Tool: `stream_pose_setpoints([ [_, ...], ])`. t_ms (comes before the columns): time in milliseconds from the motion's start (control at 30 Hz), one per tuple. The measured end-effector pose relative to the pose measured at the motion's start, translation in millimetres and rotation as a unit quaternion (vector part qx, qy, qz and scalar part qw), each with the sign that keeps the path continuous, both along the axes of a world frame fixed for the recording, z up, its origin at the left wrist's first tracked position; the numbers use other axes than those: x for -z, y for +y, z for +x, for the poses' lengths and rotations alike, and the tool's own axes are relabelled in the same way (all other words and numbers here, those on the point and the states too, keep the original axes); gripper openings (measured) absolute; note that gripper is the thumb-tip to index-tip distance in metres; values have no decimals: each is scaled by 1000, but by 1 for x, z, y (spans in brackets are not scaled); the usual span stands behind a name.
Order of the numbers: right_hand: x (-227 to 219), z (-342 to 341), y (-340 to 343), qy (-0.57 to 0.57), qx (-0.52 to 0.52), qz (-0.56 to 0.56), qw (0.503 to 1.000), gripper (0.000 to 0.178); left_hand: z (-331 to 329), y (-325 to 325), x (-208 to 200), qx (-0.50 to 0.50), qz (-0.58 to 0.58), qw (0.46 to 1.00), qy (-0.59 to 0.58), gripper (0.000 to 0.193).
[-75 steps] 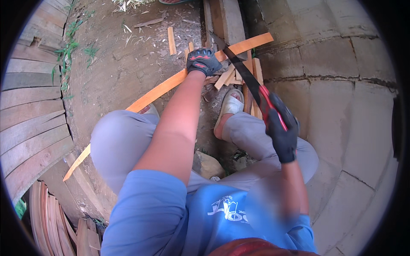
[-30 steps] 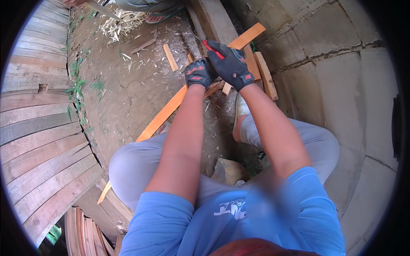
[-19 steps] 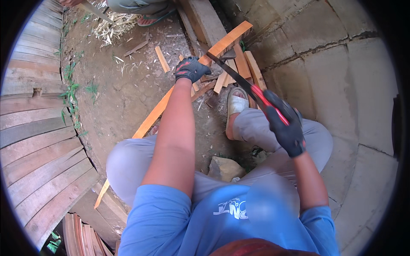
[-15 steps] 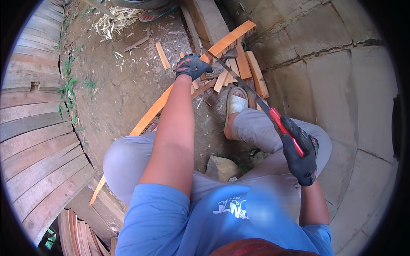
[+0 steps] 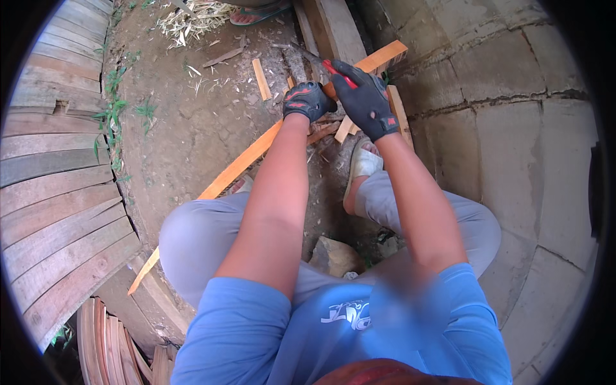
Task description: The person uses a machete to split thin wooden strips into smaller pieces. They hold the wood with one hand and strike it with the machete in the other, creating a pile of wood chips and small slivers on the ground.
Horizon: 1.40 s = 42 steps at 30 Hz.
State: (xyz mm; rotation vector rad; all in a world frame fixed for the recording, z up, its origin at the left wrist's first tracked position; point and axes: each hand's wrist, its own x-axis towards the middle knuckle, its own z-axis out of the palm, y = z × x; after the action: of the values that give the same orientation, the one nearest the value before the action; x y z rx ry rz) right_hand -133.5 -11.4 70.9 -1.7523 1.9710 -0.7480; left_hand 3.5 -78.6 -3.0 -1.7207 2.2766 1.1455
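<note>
Orange wood makes up the plank [image 5: 240, 162], which slants from beside the person's left knee [image 5: 192, 240] up to the near end of a grey beam [image 5: 344, 32]. Gloved in black, the hands are close together: the left hand [image 5: 308, 101] is clamped on the plank, and the right hand [image 5: 367, 102] is wrapped round the red handle of a saw [image 5: 330, 67], its blade pointing up and left. Scraps [image 5: 262, 79] lie near the left hand; a stone [image 5: 335, 256] sits between the legs.
</note>
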Motion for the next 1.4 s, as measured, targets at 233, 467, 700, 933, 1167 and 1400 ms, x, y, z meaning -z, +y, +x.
stream_pose_setpoints([
  [233,-18,-19,64,-5,-33,1,999,45,3,-16,18,11,-11,1000,0,70],
  [467,-172,-52,247,-13,85,157,984,37,13,-16,34,26,10,1000,11,77],
  [700,-174,-41,226,-8,67,102,992,36,15,-25,23,58,39,998,3,74],
  [933,-73,-18,87,-64,18,21,998,35,6,-13,34,25,-4,1000,-10,66],
  [1167,-42,-9,27,-73,0,-4,997,37,20,-25,26,17,46,999,12,74],
  [1400,-16,-20,22,-58,-5,-33,998,38,-1,21,17,-36,-165,985,-47,58],
])
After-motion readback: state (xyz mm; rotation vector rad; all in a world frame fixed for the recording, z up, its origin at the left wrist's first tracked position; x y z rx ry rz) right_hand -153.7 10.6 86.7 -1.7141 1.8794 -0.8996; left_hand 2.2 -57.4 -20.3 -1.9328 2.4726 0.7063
